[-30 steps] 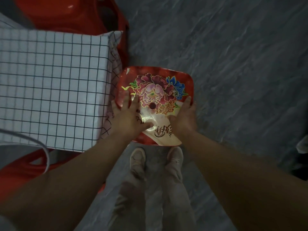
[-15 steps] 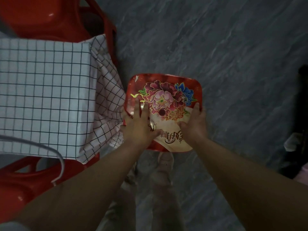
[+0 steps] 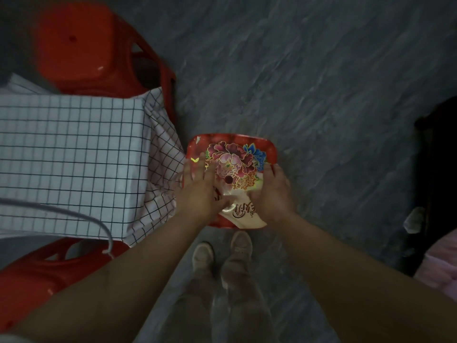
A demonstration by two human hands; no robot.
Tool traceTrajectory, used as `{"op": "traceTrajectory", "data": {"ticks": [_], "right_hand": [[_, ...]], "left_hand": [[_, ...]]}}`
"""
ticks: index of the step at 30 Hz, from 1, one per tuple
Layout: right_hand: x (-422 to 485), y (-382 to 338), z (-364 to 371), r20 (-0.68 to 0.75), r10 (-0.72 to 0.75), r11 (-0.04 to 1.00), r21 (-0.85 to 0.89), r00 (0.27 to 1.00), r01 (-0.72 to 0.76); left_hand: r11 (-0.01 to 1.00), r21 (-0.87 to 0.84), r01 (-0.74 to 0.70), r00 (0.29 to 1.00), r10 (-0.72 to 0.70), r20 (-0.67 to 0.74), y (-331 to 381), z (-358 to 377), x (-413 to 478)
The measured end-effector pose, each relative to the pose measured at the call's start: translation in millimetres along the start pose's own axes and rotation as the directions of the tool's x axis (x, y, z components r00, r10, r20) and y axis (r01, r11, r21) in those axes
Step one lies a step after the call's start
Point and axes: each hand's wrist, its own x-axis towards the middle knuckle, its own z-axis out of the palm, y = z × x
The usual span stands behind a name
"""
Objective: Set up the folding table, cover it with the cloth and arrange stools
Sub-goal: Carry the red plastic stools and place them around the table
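Note:
A red plastic stool (image 3: 243, 144) with a flower-printed seat stands on the floor just right of the table's corner. My left hand (image 3: 197, 191) lies flat on the left half of the seat with its fingers straight and spread. At the seat's right edge, my right hand (image 3: 273, 191) has its thumb on top and its fingers bent over the rim. The table (image 3: 69, 157) on the left is covered with a white cloth with a dark grid, and a cloth corner (image 3: 160, 169) hangs beside the stool.
One plain red stool (image 3: 76, 45) stands behind the table, another (image 3: 37, 273) at its near side. A white cord (image 3: 74, 214) crosses the cloth. My shoes (image 3: 222, 253) are below the stool. Dark furniture (image 3: 435, 169) lines the right edge; grey stone floor (image 3: 321, 82) lies beyond.
The flowered stool and both hands have shifted right, away from the table corner, so it no longer overlaps the hanging cloth. The view has tilted, showing more of the far stool.

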Motion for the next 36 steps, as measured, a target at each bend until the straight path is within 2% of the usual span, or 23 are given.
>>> {"op": "traceTrajectory", "data": {"ticks": [5,9,13,18,23,27,36], "right_hand": [[-61.5,-30.4,-51.9,-0.008,-0.097,0.986,-0.138,0.995,0.095],[-122.5,-48.8,-90.9,-0.033,-0.096,0.981,-0.17,0.995,0.089],[-176.3,-57.3,-121.5,-0.11,-0.109,0.975,-0.207,0.988,0.084],[-212.7,-46.0,-155.5,-0.161,-0.113,0.976,-0.205,0.981,0.078],[-208.5,-9.1,-198.5,-0.213,-0.166,0.962,-0.249,0.963,0.111],[-189.6,37.5,-243.3,-0.193,-0.192,0.944,-0.304,0.962,0.127],[-132.0,118.5,-365.7,-0.148,-0.319,0.886,-0.398,0.936,0.239]], "left_hand": [[0.99,0.086,-0.114,0.989,0.121,-0.085,20.6,-56.6,-50.0],[0.981,0.068,-0.18,0.98,0.185,-0.077,32.8,-98.7,-96.0],[0.959,0.063,-0.276,0.95,0.282,-0.136,44.9,-130.6,-139.1],[0.931,0.124,-0.344,0.914,0.362,-0.182,69.4,-158.4,-170.7],[0.919,0.182,-0.35,0.904,0.382,-0.191,115.6,-164.0,-175.2],[0.922,0.195,-0.335,0.913,0.368,-0.175,177.3,-162.5,-163.9],[0.958,0.169,-0.232,0.929,0.27,-0.254,324.5,-181.9,-120.5]]}}
